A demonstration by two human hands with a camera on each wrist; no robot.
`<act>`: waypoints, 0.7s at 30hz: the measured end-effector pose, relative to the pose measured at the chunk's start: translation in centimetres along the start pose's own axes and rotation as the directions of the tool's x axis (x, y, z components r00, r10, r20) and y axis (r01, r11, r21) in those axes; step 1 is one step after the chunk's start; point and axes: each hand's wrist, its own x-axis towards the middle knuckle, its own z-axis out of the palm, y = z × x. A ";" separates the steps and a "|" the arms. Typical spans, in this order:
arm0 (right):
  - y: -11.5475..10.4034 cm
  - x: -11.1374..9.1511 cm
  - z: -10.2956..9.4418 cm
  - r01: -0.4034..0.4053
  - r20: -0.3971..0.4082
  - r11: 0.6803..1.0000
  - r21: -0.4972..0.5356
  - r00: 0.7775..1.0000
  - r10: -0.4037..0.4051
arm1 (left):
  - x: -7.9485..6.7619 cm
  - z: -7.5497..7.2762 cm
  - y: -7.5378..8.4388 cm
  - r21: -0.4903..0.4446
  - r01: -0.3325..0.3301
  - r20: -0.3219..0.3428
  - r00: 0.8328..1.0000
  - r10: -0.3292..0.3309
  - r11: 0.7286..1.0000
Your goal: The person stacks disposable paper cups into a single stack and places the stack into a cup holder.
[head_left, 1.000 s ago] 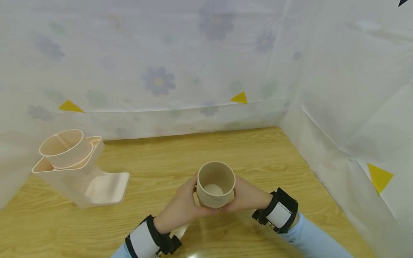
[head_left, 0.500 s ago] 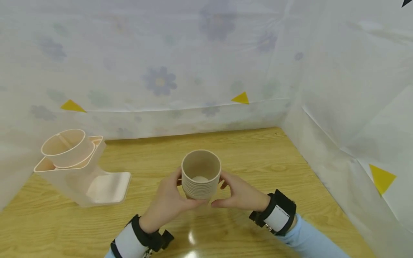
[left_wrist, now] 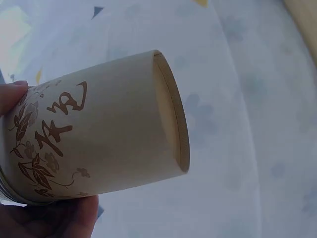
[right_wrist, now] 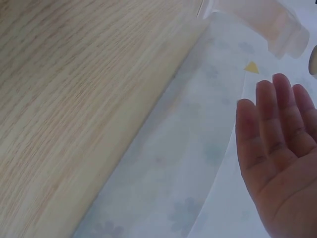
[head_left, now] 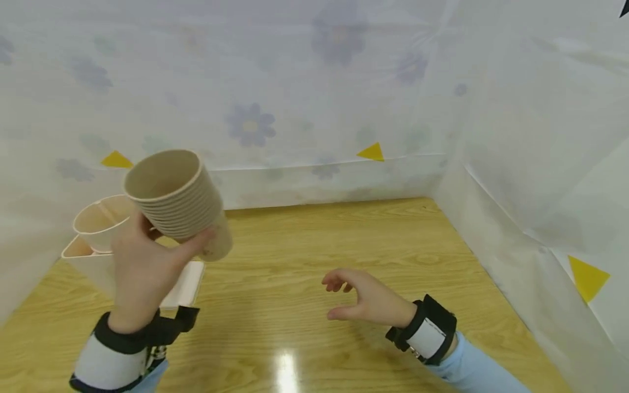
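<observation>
My left hand (head_left: pixel 147 262) grips a stack of nested paper cups (head_left: pixel 182 202) at the left, raised above the table and tilted with the open mouth toward the upper left. In the left wrist view the lowest paper cup (left_wrist: pixel 99 134) shows brown printed leaves and characters, and its base faces right. Behind that hand stands a pale plastic holder (head_left: pixel 90 267) with a round cup-like top (head_left: pixel 98 224), partly hidden by the hand and the stack. My right hand (head_left: pixel 368 300) hovers over the table with fingers loosely bent and nothing in it.
The wooden table (head_left: pixel 304 245) runs back to a white flowered sheet (head_left: pixel 295 76). Another white sheet (head_left: pixel 555 164) bounds the right side. Yellow triangles (head_left: pixel 587 277) mark the sheets. The holder's flat foot (head_left: pixel 187 286) lies on the table at left.
The left hand has carried the stack of paper cups from the middle up and to the left, tipping it. The right hand has let go of the stack and stays near the middle right.
</observation>
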 end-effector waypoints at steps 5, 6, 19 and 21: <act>0.1 -0.1 0.0 -0.009 -0.003 1.000 -0.015 1.000 0.008 | 2.8 -3.1 -0.3 0.036 0.059 -0.251 0.967 -0.048 0.998; 0.1 -0.1 0.0 -0.008 -0.003 1.000 -0.017 1.000 0.008 | 3.3 -3.7 -0.6 0.043 0.053 -0.286 0.957 -0.039 0.998; 0.5 -0.6 0.1 -0.013 0.001 0.999 -0.046 1.000 0.013 | 6.4 -6.0 -5.3 0.012 0.160 -0.324 0.935 -0.147 0.987; 0.5 -0.6 0.2 -0.008 -0.002 0.998 -0.055 1.000 0.008 | 6.4 -5.9 -5.4 -0.001 0.151 -0.322 0.936 -0.144 0.989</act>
